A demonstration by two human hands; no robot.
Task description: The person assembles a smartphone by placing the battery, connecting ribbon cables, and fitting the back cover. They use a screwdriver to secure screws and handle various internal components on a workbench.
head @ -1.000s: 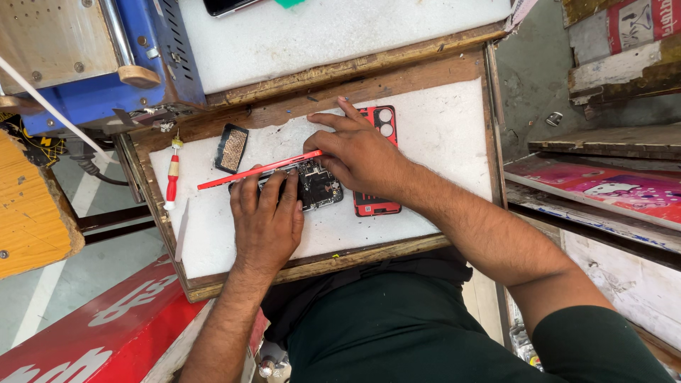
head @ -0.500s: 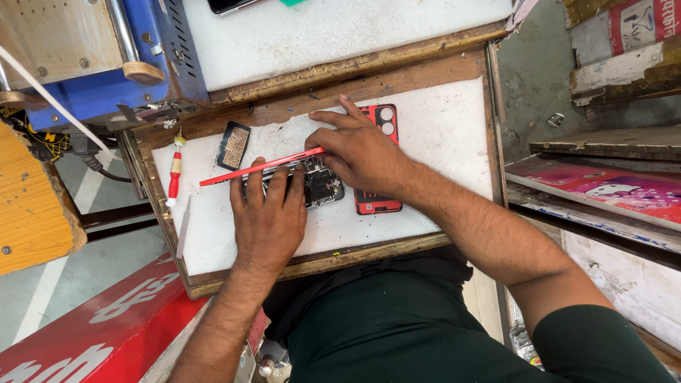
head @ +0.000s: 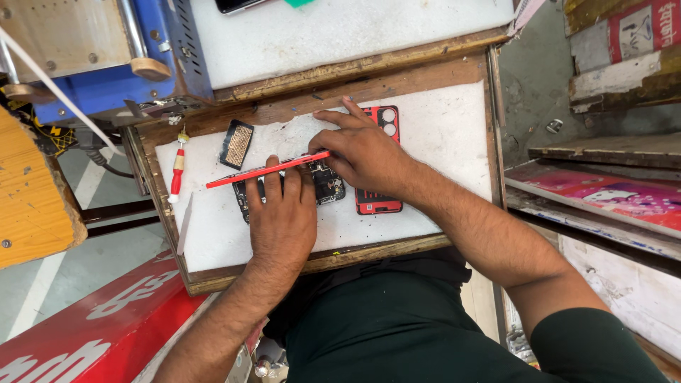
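Here, near the middle of the frame, the left hand [head: 280, 213] lies flat with its fingers spread over an opened phone [head: 328, 183], pressing it down on the white mat [head: 440, 135], seemingly so the body cannot slide. The right hand [head: 362, 152] comes in from the right and pinches one end of a thin red panel [head: 266, 171], which slants edge-on from that hand down toward the left, raised off the phone rather than lying on it; held this way, the exposed circuit parts stay in reach beneath. So the right hand is grasping the panel, while the left is open-palmed and clasps nothing, only bearing down. Just right of the opened phone, partly under the right wrist, rests a red phone back [head: 379, 163] with 2 round camera holes at its upper end. To the left, a small dark rectangular part with a golden mesh face [head: 237, 144] lies apart, and farther left a red-and-white screwdriver [head: 176, 170] sits upright along the mat's edge, within easy reach. The mat rests in a wooden tray [head: 319, 261].
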